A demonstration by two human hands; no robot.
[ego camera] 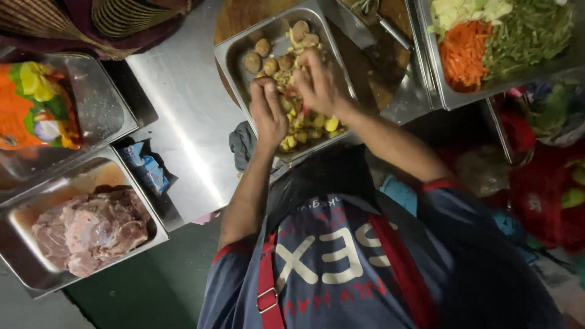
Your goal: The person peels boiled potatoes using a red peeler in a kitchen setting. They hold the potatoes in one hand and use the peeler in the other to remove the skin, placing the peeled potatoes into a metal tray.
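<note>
Head view: two hands over one steel tray.

A rectangular steel tray is set on a round wooden board, tilted slightly askew to the counter edge. Whole brown mushrooms are gathered at its far end, some lying singly, and pale yellowish cut pieces are heaped at the near end. The middle of the heap is hidden under both hands.
</note>
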